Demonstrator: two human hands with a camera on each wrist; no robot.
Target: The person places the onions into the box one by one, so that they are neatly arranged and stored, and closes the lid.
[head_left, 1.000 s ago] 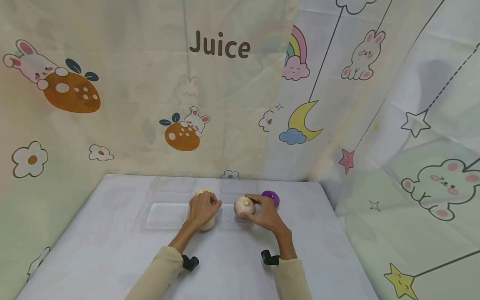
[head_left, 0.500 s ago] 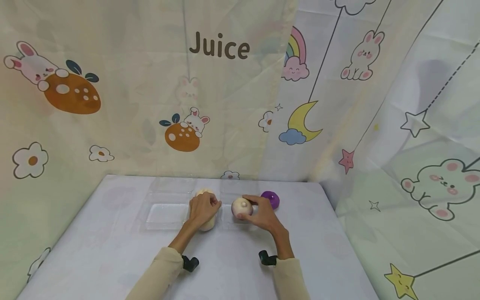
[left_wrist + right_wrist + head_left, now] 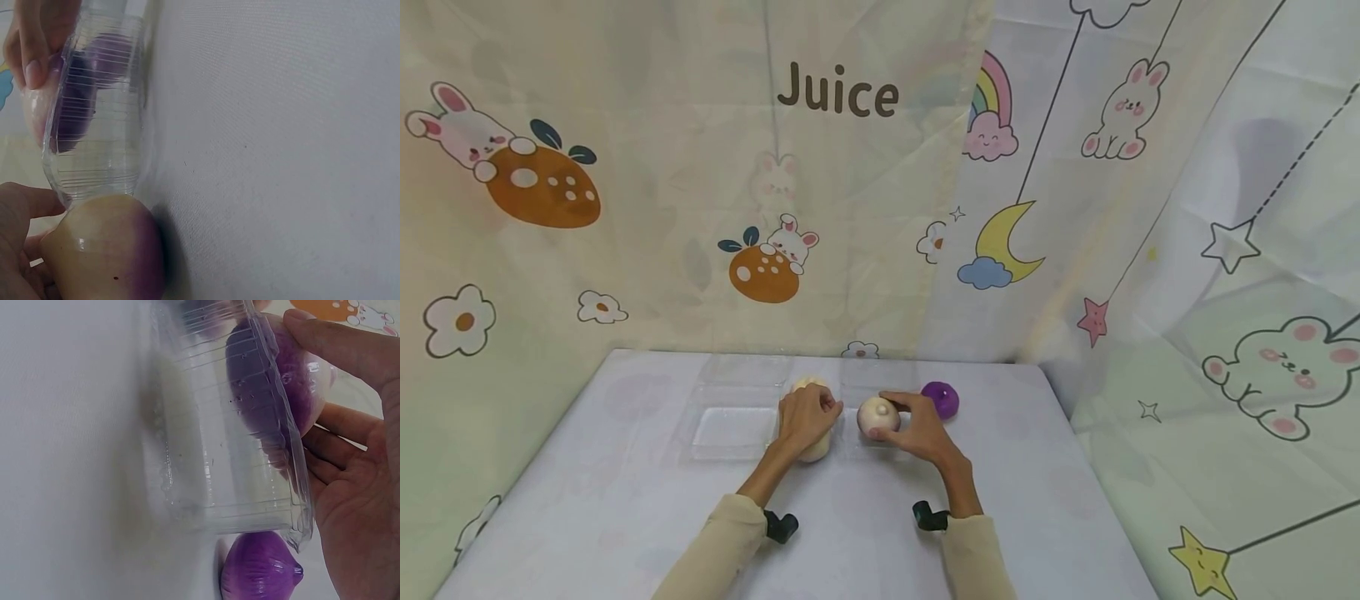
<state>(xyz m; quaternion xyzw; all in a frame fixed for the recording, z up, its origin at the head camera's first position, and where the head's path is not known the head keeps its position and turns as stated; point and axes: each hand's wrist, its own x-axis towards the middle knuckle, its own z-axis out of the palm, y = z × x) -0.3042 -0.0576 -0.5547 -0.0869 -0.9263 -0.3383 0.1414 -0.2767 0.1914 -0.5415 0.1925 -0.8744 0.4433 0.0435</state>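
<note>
My right hand [image 3: 925,427] holds a round white-and-purple turnip [image 3: 877,418] between thumb and fingers, at the rim of the right-hand clear plastic box [image 3: 219,481]. The turnip's purple lower part [image 3: 250,381] shows through the box wall. My left hand [image 3: 805,417] pinches the near corner of that box's rim with its fingertips [image 3: 50,203]. Just below it, a cream-and-purple turnip [image 3: 106,250] stands on the table; in the head view the hand hides much of the pale produce [image 3: 815,451] there. A purple onion [image 3: 942,400] lies right of the box.
Another clear plastic box [image 3: 733,429] stands to the left, with a raised clear lid [image 3: 748,369] behind it. The white table [image 3: 1022,500] ends at a printed cloth backdrop [image 3: 865,250]. A black wrist camera [image 3: 782,527] sits on each wrist.
My right hand has shifted slightly left with the turnip, farther over the box and away from the purple onion. My left hand stays put.
</note>
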